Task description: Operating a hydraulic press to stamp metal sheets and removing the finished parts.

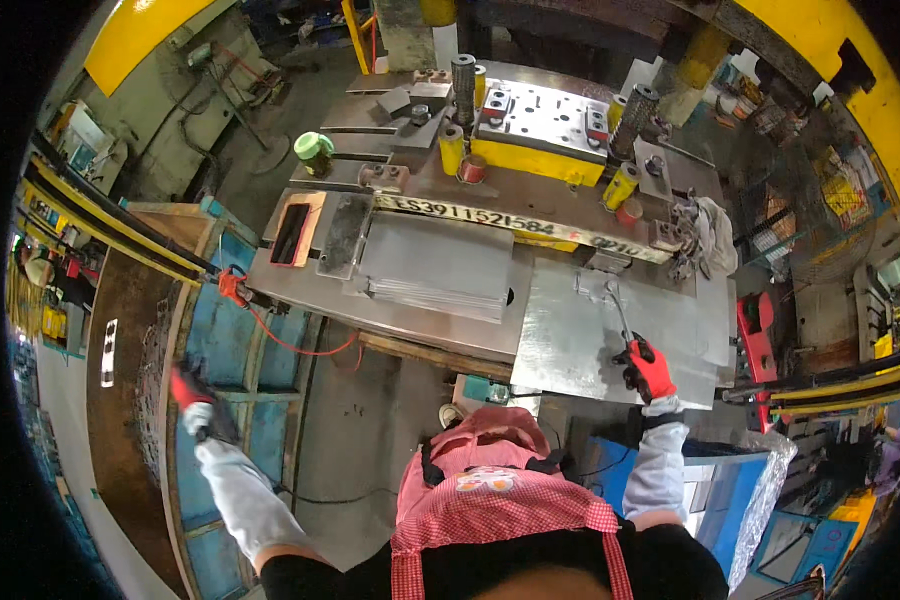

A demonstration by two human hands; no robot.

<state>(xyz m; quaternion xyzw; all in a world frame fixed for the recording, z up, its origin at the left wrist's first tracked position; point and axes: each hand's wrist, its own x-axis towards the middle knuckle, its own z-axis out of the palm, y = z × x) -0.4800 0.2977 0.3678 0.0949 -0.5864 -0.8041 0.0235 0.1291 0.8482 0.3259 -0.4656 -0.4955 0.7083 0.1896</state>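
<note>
My right hand (pixel 650 372), in a red and black work glove, is closed round a slim metal rod-shaped tool (pixel 625 310). The rod's far end reaches a large flat metal sheet (pixel 560 335) on the right of the press table; its exact kind is not clear. To the left of that sheet lies a stack of grey metal sheets (pixel 438 262). My left hand (pixel 195 395), gloved in red and black too, is out to the left above a blue frame (pixel 232 350). Motion smears its fingers, so what they do cannot be made out.
Beyond the sheets stands a yellow and steel die (pixel 540 125) with upright posts. A bottle with a green lid (pixel 313 150) sits at the table's far left. Yellow-black guard bars flank both sides, and an orange-red clamp (pixel 234 287) with a red cable hangs on the left.
</note>
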